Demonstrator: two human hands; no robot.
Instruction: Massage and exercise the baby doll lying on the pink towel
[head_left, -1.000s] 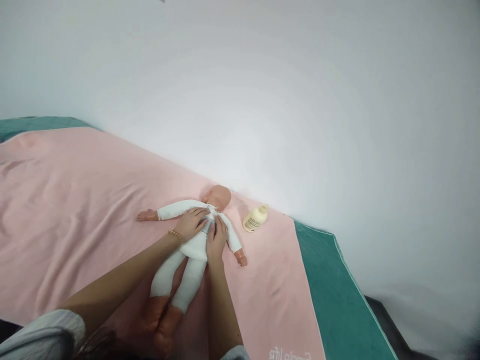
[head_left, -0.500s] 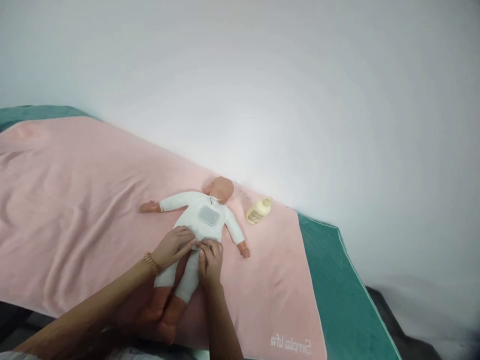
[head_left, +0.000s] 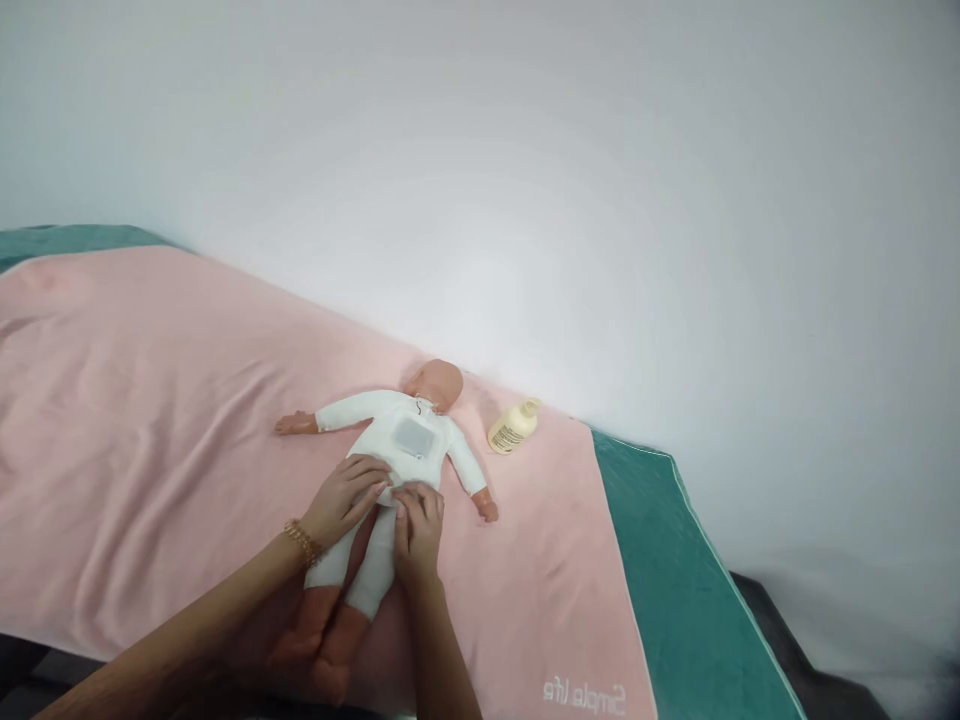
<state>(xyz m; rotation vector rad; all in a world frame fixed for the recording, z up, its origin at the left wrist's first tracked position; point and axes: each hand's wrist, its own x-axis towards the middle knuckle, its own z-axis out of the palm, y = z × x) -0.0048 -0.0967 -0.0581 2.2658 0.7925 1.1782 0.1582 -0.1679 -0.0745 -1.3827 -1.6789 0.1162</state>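
A baby doll (head_left: 409, 465) with a white cloth body and brown head, hands and feet lies stretched out, a grey rectangular panel (head_left: 414, 438) on the upper side of its torso. No face shows on its bald head (head_left: 441, 382). My left hand (head_left: 349, 498), with a beaded bracelet (head_left: 301, 541) at the wrist, presses on the doll's lower torso, fingers bent together. Beside it, my right hand (head_left: 420, 525) has its thumb and fingers closed on the cloth there. The fingertips of both hands nearly meet at the midline and partly hide the cloth between them.
A pale yellow bottle (head_left: 512, 427) lies tilted or leaning to the right of the doll's head. Under everything spreads a pink blanket (head_left: 187, 400) with mirrored lettering, over a green cover (head_left: 675, 560). A white wall (head_left: 480, 180) rises behind.
The view has shifted slightly, so the doll, blanket and bottle sit a little lower and further left. Both hands stay at the same spot on the doll's lower torso.
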